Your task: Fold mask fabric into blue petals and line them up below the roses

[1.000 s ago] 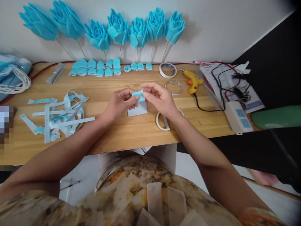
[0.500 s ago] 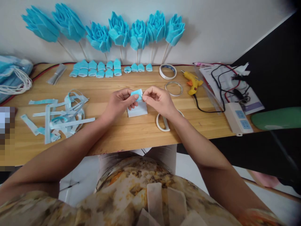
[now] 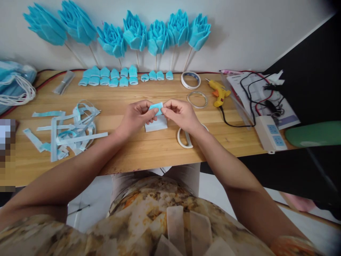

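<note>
Between the fingertips of both hands, just above the table [image 3: 128, 156], is a small blue piece [image 3: 156, 106]. The left hand [image 3: 138, 115] pinches it from its left side, thumb on the near face and other fingers curled behind. The right hand [image 3: 179, 113] has thumb and forefinger closed on its right edge. The piece looks soft and matt, like cloth, with a straight top edge. Just below it lies a pale, square-edged sheet [image 3: 157, 124], flat on the smooth, striped wood.

Under the right wrist sits a smooth white D-shaped loop [image 3: 188, 141], partly hidden by the forearm. Beyond that hand are a thin ring [image 3: 197, 107], a thicker roll of tape [image 3: 183, 82] and a yellow plastic glue gun [image 3: 220, 93] with a black cord. Well to the left, flat cut strips [image 3: 54, 138] lie tangled. Along the back stand small folded petals [image 3: 105, 76] in rows, below layered, fuzzy blue flowers [image 3: 160, 37] on thin sticks.
</note>
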The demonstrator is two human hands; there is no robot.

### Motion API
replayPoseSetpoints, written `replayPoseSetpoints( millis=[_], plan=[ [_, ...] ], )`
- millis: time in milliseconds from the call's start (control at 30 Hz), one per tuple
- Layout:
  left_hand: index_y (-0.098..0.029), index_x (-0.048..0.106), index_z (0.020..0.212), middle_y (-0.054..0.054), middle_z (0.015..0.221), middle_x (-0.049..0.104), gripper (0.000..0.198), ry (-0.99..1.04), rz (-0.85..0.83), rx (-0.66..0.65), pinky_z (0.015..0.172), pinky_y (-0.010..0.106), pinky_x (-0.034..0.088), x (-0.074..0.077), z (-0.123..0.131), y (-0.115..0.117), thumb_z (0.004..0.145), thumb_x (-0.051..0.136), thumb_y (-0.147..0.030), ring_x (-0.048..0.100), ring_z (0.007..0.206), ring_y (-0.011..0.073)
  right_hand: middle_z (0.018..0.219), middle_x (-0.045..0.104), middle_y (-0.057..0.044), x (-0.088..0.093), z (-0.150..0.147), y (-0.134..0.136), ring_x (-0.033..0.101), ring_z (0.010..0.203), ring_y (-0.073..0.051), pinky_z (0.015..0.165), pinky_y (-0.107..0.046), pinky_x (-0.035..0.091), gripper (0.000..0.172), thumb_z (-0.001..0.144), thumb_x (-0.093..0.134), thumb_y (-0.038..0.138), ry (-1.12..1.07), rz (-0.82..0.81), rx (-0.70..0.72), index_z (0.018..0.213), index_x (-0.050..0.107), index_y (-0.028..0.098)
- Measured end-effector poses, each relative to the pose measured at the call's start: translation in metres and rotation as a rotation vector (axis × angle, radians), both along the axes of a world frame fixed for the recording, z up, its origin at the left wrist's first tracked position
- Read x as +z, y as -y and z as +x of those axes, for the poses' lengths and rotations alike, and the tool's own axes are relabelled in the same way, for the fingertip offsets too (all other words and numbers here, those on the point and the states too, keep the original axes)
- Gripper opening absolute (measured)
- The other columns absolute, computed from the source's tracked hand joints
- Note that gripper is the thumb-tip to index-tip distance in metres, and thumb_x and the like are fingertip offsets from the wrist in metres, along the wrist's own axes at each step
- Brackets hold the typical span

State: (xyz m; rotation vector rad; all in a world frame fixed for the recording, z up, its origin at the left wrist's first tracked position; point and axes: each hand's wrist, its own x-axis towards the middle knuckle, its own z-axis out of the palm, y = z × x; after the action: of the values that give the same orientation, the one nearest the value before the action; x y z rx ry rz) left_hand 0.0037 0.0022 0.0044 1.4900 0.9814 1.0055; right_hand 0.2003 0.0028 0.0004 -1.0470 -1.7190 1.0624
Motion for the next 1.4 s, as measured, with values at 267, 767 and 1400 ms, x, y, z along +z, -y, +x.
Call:
replayPoseSetpoints(
  millis=[267, 767, 1400],
  plan=[
    [-0.017, 0.062, 0.073, 0.000, 0.065, 0.067, 0.025, -0.056, -0.044, -0.051, 0.050, 0.019, 0.046, 0.0024, -0.0006, -0.0004, 0.084, 0.078, -0.034, 0.057, 0.053, 0.0078, 0.064, 0.057, 0.004, 0.0012, 0.0000, -0.0009, 0.047, 0.060, -0.011, 0.059, -0.027, 0.039, 0.021, 0.087, 0.067, 0.039, 0.006, 0.010, -0.019, 0.078, 0.062, 0.021],
    [-0.017, 0.061, 0.072, -0.001, 0.063, 0.065, 0.020, -0.095, -0.074, -0.053, 0.052, 0.021, 0.046, 0.0030, -0.0002, -0.0004, 0.084, 0.075, -0.025, 0.056, 0.052, 0.0081, 0.066, 0.060, 0.003, 0.0000, 0.0005, -0.0011, 0.051, 0.061, -0.011, 0.059, -0.026, 0.040, 0.023, 0.089, 0.066, 0.040, -0.010, 0.000, 0.002, 0.078, 0.064, 0.021],
    [-0.020, 0.063, 0.073, -0.001, 0.062, 0.067, 0.022, -0.038, -0.027, -0.022, 0.051, 0.021, 0.047, 0.0013, -0.0026, -0.0023, 0.084, 0.077, -0.033, 0.055, 0.051, 0.0087, 0.066, 0.063, 0.004, 0.0029, 0.0046, -0.0060, 0.053, 0.060, -0.006, 0.057, -0.025, 0.041, 0.035, 0.090, 0.067, 0.052, -0.039, 0.038, -0.052, 0.074, 0.067, 0.020]
  ],
)
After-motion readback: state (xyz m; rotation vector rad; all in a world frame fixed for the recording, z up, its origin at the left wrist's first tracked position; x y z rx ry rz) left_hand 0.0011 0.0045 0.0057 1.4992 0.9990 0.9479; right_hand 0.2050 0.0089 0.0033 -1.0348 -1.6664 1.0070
